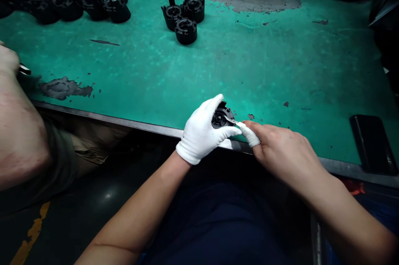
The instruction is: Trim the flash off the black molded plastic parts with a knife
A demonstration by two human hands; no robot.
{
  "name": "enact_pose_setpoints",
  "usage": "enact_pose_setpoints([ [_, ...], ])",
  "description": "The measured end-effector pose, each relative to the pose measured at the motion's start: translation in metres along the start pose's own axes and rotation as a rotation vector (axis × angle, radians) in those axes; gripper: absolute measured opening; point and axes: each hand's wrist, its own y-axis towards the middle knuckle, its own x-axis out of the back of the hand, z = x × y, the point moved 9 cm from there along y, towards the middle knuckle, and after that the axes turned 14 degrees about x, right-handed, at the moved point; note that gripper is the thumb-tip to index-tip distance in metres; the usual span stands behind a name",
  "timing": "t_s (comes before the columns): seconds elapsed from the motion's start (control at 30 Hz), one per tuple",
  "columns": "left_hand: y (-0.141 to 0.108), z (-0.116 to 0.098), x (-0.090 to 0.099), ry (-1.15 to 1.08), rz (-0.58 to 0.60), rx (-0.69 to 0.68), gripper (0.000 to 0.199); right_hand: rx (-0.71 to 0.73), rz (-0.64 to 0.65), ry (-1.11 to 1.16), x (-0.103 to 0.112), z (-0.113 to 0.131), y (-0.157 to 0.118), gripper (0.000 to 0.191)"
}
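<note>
My left hand [204, 128], in a white glove, is closed around a round black plastic part [220, 119] at the front edge of the table. The inside of the part, with its rings and ribs, faces up towards me. My right hand [277, 142] is bare except for a white cover on one digit, and its fingers pinch a small thin blade-like tool [231, 120]. The tool's curved metal tip reaches into the top of the black part. Most of the tool's handle is hidden by my fingers.
Three black plastic housings [186, 31] stand farther back on the worn green table [264, 61]. Many similar housings [116, 9] crowd the back left. A dark phone-like object [373, 143] lies at the right edge. Another person's arm [18, 128] reaches in from the left.
</note>
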Motion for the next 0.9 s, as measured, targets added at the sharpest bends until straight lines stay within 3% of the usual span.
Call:
enact_pose_setpoints([
  [0.2,-0.002,0.0,-0.001,0.001,-0.046,0.001,0.091,-0.084,-0.029,0.003,0.002,0.008,-0.006,0.044],
  [0.37,0.0,-0.001,0.0,-0.007,-0.042,0.018,0.091,-0.055,-0.132,0.222,0.005,-0.003,-0.014,0.042],
  [0.43,0.004,-0.004,-0.001,-0.004,0.027,-0.023,0.09,-0.051,-0.198,0.298,0.01,-0.016,-0.018,0.042],
  [0.5,0.01,-0.009,-0.004,0.017,0.175,-0.087,0.086,-0.025,-0.215,0.329,0.012,-0.028,-0.018,0.04],
  [0.57,0.014,-0.014,-0.005,0.044,0.336,-0.15,0.087,0.018,-0.171,0.323,0.008,-0.036,-0.015,0.037],
  [0.63,0.016,-0.017,0.003,0.052,0.412,-0.177,0.095,0.047,-0.11,0.295,0.0,-0.043,-0.011,0.034],
  [0.77,0.014,-0.015,0.023,0.025,0.273,-0.041,0.113,0.104,-0.141,0.314,-0.004,-0.049,-0.005,0.034],
  [0.9,-0.004,-0.009,0.01,0.001,0.101,0.076,0.12,0.168,-0.191,0.405,-0.001,-0.047,0.005,0.034],
])
